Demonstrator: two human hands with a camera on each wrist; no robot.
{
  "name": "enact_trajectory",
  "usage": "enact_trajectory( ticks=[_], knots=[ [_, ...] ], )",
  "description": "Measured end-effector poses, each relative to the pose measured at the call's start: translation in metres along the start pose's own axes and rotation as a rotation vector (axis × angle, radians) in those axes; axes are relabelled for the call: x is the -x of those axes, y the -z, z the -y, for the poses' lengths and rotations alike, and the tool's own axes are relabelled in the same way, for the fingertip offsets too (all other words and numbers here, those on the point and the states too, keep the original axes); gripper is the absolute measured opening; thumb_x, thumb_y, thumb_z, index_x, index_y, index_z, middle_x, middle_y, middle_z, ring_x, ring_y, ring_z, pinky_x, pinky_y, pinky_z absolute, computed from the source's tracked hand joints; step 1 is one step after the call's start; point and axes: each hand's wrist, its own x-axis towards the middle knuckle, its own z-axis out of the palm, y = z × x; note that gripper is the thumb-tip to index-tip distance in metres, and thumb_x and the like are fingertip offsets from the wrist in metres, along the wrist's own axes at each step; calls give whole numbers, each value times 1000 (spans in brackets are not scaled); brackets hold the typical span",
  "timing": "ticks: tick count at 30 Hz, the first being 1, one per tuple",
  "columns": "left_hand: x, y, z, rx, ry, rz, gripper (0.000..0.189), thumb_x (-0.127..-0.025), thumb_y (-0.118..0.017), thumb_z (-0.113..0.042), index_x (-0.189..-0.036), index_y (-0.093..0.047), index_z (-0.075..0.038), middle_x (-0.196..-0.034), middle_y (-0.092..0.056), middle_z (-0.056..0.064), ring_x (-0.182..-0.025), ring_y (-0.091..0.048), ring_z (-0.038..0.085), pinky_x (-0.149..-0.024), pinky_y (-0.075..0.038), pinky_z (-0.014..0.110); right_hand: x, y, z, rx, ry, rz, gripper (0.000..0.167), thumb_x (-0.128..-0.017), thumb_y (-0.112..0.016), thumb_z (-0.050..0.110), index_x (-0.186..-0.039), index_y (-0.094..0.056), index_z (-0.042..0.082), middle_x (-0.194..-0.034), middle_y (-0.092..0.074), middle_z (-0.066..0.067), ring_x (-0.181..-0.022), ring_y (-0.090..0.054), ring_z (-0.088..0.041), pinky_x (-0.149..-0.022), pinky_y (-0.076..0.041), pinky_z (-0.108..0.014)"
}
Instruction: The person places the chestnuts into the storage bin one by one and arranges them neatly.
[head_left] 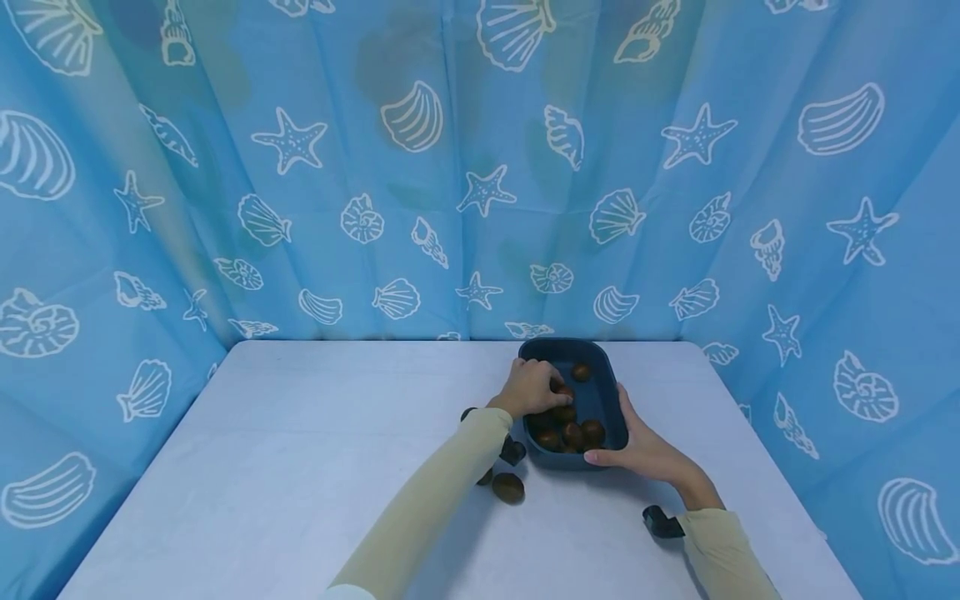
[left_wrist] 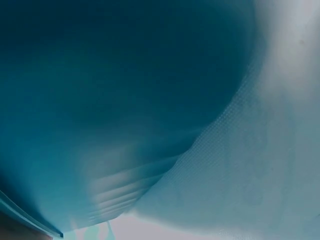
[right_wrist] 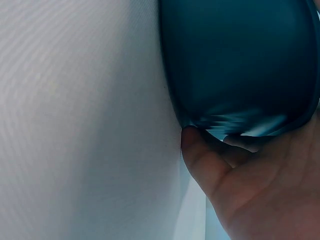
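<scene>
A dark blue rectangular container [head_left: 597,367] stands toward the table's right side, with several glossy brown, rounded fruits [head_left: 573,435] inside, mostly at its near end. My left hand [head_left: 534,387] reaches over the container's left rim, fingers curled around a brown fruit [head_left: 562,392] that they partly hide. My right hand [head_left: 643,450] grips the near right corner, thumb at the front rim and fingers along the right side. The right wrist view shows that thumb against the container wall [right_wrist: 240,60]. In the left wrist view, the container's outer wall [left_wrist: 125,100] fills most of the picture.
On the white table [head_left: 300,450], a brown oval fruit [head_left: 508,488] lies in front of the container, beside another one [head_left: 485,477] half hidden by the left sleeve [head_left: 435,500]. A blue curtain [head_left: 420,192] with shell prints hangs behind the table and along both sides.
</scene>
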Motion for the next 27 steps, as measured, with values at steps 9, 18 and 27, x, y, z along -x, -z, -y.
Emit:
enact_trajectory(
  ticks=[9,18,27],
  knots=[
    [2,4,-1,36,4,4,30,-95,-75,-38,-118,-79,-18,-118,-78,-4,-118,-66,14,-114,-40,41,0,1,-1,-7,4,7,132,-87,-77,50,-160,30,24,-173,15,-20,-157,-2,-55,-116,-17,-81],
    [12,21,10,257,-12,-40,33,-97,-74,-30,-123,-75,-11,-125,-75,3,-119,-69,18,-102,-57,33,0,4,-2,-15,14,9,132,-87,-78,48,-160,30,24,-173,16,-20,-157,0,-55,-115,-17,-82],
    [38,46,37,340,-26,-99,39,-98,-72,-32,-127,-72,-7,-125,-74,7,-119,-67,25,-101,-57,39,-2,3,-2,-21,34,2,133,-86,-79,47,-161,28,23,-173,15,-20,-158,-1,-54,-116,-17,-81]
  ],
)
